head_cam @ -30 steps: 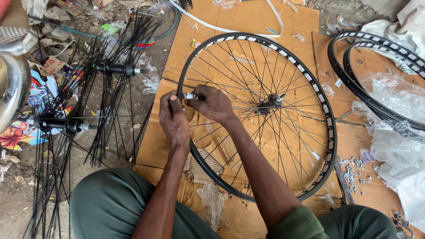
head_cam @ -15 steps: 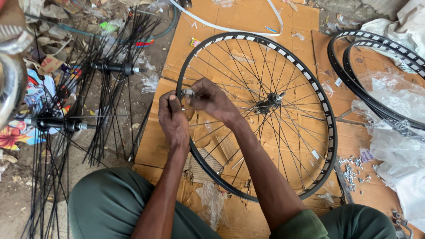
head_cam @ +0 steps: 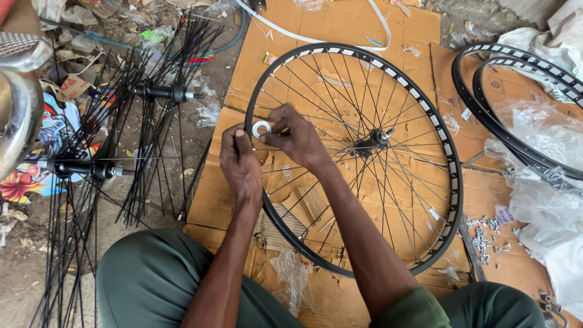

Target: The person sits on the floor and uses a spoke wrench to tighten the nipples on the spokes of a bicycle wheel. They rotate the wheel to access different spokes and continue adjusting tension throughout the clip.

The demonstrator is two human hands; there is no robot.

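Both hands work at the left side of the wheel rim [head_cam: 452,182], lying flat on the cardboard [head_cam: 340,24]. The left hand [head_cam: 240,167] pinches the rim edge; the right hand [head_cam: 294,136] closes on a small spoke wrench [head_cam: 262,128], tightening a nipple. Next it needs careful, even turning. Farther left lie hubs with loose spokes [head_cam: 161,92].

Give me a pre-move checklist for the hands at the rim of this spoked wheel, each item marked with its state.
1. Black spoked wheel rim lies flat on brown cardboard sheet: ok.
2. Left hand at the rim's left edge: ok.
3. Right hand reaches across the spokes to the same spot: ok.
4. Small silver disc-shaped tool between the fingers, seated on a nipple: cannot tell.
5. Loose silver nipples on the cardboard at right: ok.
6. Spoke tension even: cannot tell.
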